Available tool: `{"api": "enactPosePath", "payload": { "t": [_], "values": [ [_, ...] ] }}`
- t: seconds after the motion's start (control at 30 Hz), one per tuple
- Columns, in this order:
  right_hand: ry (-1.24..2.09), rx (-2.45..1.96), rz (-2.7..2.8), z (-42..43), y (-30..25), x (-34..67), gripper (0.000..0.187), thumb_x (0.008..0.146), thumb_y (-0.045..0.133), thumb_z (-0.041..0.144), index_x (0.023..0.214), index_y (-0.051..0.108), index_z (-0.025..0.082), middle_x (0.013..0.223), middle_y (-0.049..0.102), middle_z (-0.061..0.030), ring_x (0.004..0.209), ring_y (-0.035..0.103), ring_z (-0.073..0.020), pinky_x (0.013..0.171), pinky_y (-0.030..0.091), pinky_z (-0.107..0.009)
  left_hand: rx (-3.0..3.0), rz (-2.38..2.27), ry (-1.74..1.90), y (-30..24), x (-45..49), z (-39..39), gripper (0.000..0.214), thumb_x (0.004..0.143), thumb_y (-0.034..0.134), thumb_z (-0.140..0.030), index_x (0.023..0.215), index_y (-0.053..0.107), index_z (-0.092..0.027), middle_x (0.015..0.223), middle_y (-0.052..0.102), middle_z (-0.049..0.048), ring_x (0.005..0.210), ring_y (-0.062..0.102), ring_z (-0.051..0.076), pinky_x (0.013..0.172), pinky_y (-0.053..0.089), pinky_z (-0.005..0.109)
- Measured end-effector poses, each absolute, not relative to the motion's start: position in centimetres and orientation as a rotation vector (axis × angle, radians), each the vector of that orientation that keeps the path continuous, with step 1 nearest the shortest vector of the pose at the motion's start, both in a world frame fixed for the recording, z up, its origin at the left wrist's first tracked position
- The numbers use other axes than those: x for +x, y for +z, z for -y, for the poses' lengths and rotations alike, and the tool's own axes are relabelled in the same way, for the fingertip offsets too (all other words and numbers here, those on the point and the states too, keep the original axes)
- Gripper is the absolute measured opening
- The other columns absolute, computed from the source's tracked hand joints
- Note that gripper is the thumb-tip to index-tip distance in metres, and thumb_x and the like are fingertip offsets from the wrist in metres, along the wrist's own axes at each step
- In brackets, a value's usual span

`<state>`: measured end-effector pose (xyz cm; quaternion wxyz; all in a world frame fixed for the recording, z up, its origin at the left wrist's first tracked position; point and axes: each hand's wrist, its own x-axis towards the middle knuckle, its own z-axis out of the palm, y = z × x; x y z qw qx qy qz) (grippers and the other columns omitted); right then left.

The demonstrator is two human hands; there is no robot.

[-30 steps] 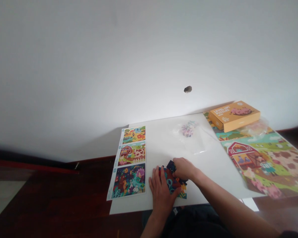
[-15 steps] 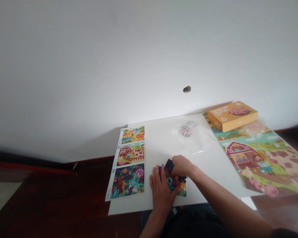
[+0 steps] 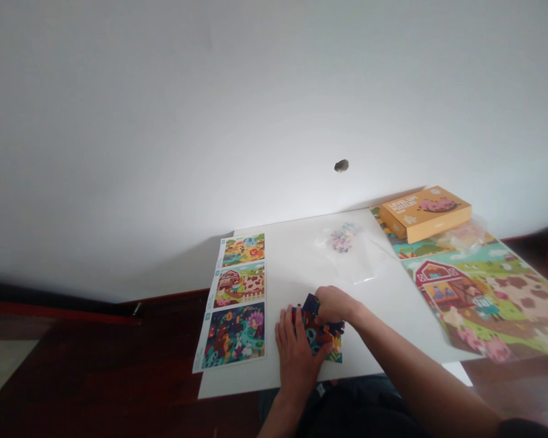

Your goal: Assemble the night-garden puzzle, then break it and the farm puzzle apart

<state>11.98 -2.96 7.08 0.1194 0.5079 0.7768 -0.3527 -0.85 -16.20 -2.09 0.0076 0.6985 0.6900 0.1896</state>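
A partly joined jigsaw puzzle (image 3: 318, 336) in dark blue, brown and teal lies near the front of the white table. Across its left side my left hand (image 3: 296, 348) lies flat, fingers stretched out and thumb spread toward the lower right. My right hand (image 3: 334, 304) is closed at the puzzle's upper edge, on a dark blue puzzle piece (image 3: 310, 302) whose corner sticks out to the left of the fingers. The fingertips and the piece's lower part are mostly hidden.
A picture sheet (image 3: 238, 286) with three scenes lies at the left. Behind are puzzle pieces in a clear bag (image 3: 346, 238). On the right are a farm puzzle (image 3: 488, 298), an orange puzzle box (image 3: 427, 210) and a crumpled plastic bag (image 3: 466, 234). A white wall (image 3: 274, 121) stands behind the table.
The view has shifted very slightly. Both hands stay in nearly the same place on the puzzle, with no clear change in their grip.
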Motion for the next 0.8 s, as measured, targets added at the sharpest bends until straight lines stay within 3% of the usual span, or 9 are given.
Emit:
{"api": "enactPosePath", "payload": {
  "t": [0.3, 0.57, 0.8],
  "values": [
    [-1.197, 1.563, -2.236, 2.7, 7.5, 12.7, 0.036, 0.060, 0.075, 0.031, 0.092, 0.076, 0.014, 0.094, 0.075, -0.0124, 0.089, 0.069, -0.0255, 0.068, 0.049, -0.024, 2.268, -2.126, 0.540, -2.1, -1.0, 16.3, 0.088, 0.082, 0.057, -0.058, 0.146, 0.026, -0.007, 0.148, 0.034, 0.0230, 0.141, 0.025, 0.037, 0.110, 0.028, 0.054],
    [-1.486, 1.751, -2.281, 2.9, 9.9, 15.1, 0.025, 0.067, 0.071, 0.026, 0.091, 0.077, 0.022, 0.087, 0.075, -0.0036, 0.087, 0.069, -0.0211, 0.074, 0.050, -0.024, 2.233, -2.063, 0.556, -1.7, -2.9, 17.1, 0.081, 0.085, 0.058, -0.050, 0.147, 0.024, -0.012, 0.148, 0.034, 0.0198, 0.138, 0.031, 0.035, 0.107, 0.035, 0.049],
    [-2.256, 1.523, -1.982, 7.0, 8.9, 19.6, 0.028, 0.069, 0.067, 0.025, 0.096, 0.073, 0.016, 0.087, 0.074, -0.0054, 0.078, 0.069, -0.0186, 0.069, 0.053, -0.026, 2.264, -2.045, 0.548, -1.5, -4.6, 18.0, 0.075, 0.084, 0.059, -0.050, 0.146, 0.032, -0.019, 0.143, 0.044, 0.0155, 0.129, 0.041, 0.032, 0.103, 0.038, 0.047]
  ]
}}
